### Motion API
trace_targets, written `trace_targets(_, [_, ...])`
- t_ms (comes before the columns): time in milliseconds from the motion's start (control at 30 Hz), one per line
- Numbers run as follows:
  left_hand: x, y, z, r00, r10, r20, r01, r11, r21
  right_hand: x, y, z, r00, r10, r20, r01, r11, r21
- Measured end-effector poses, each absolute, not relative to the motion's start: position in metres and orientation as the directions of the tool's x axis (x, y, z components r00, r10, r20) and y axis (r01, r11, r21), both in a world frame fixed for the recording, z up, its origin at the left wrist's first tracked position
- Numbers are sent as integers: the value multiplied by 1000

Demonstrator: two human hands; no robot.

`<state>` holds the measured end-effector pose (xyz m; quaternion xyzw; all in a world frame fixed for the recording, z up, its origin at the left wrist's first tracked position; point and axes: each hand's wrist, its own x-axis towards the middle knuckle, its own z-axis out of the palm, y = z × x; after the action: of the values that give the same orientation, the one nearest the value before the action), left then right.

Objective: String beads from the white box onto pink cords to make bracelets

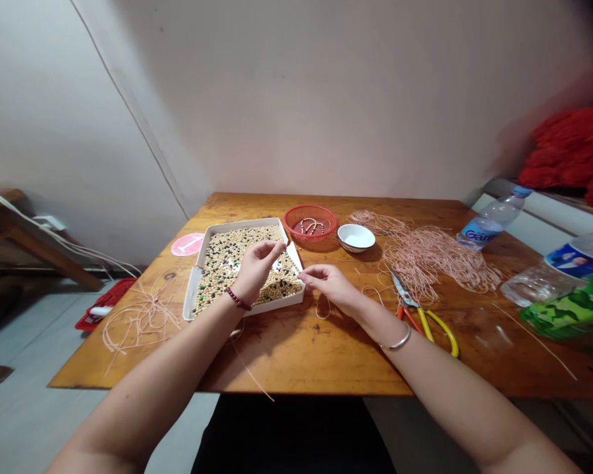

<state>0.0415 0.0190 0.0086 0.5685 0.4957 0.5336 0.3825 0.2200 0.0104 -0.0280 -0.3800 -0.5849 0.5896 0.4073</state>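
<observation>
My left hand (257, 266) is over the tray, thumb and fingers pinched together; whatever is between them is too small to make out. The shallow white tray (192, 296) holds a layer of tan beads (217, 253) mixed with black, white and green ones. At the tray's front right corner, my right hand (331, 283) pinches a thin pink cord (323, 315), which loops down below the fingers. A loose cord end (254, 378) trails from under my left wrist towards the table's front edge.
A red basket (310, 227) with a beaded string and a white bowl (356, 237) stand behind. To the right lie a pink cord heap (429, 260), yellow-handled scissors (425, 319) and plastic bottles (494, 217). More cord (145, 316) and a pink disc (188, 244) are left.
</observation>
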Motion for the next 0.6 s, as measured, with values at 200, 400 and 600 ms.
trace_targets(200, [42, 19, 9, -61, 971, 233, 146, -222, 964, 219, 12, -25, -354, 934, 53, -94, 21, -995])
trace_targets(400, [44, 18, 7, -44, 978, 202, 155, -193, 969, 218, 10, -24, -427, 899, -95, -276, -229, -933])
trace_targets(600, [45, 19, 3, 14, 981, 194, 163, -194, 967, 222, 9, -19, -506, 849, -151, -301, -338, -891])
